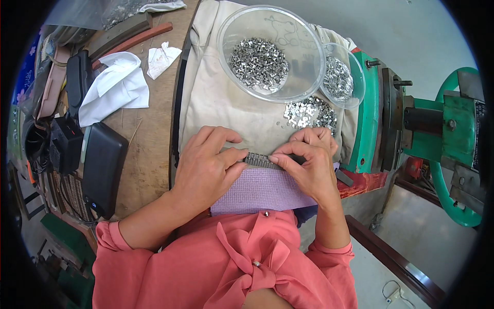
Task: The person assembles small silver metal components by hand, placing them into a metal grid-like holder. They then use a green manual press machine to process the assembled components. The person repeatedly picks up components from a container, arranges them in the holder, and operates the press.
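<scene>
A dark metal strip with a comb-like row of small upright pieces (258,159) lies in front of me, near a purple woven cloth (257,188). My left hand (206,162) is closed on the strip's left part, thumb and index fingertip close together. At its right part, the thumb and index finger of my right hand (310,157) are pinched together; whatever is between them is hidden. Just beyond my right hand, a loose pile of small shiny metal pieces (309,114) lies on the beige cloth (206,98).
A large clear plastic tub (303,67) and a smaller clear tub (358,85) hold small metal parts. A green machine with a handwheel (445,190) stands at right. On the wooden tabletop (154,123) at left lie a black power bank (105,167) and white tissue (121,87).
</scene>
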The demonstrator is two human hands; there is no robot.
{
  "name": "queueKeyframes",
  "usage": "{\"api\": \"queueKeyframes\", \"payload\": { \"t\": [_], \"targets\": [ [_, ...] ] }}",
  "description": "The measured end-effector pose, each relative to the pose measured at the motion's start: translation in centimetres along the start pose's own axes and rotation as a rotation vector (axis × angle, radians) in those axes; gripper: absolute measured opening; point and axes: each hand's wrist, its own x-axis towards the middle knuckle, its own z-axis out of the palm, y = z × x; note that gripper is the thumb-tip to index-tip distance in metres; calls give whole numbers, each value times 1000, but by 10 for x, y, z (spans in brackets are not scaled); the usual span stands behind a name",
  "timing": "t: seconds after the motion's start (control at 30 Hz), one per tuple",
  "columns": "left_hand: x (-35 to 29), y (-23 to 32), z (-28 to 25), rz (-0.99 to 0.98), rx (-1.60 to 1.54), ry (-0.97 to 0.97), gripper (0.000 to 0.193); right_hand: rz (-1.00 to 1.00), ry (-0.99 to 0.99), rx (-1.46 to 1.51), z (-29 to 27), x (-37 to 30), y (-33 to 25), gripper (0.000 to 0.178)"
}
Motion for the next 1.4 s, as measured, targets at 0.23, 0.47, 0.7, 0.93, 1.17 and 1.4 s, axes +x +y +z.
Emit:
{"api": "queueKeyframes", "payload": {
  "t": [0.23, 0.47, 0.7, 0.93, 1.17, 1.4],
  "targets": [
    [0, 0, 0, 2, 12, -5, 24, 11, -2, 5, 2, 0, 1, 19],
    [0, 0, 0, 0, 13, -5, 24, 11, -5, 0, -3, -3, 7, 20],
    [1, 1, 0, -6, 13, -12, 24, 23, -5, -12, -3, -3, 5, 20],
    [1, 0, 0, 2, 15, -8, 24, 6, 9, -27, -3, -2, 2, 20],
    [1, 0, 0, -2, 6, -20, 25, 37, 15, -3, -3, -7, 9, 19],
    [1, 0, -1, 0, 9, -26, 26, 51, 25, -21, -7, -12, 12, 18]
  ]
}}
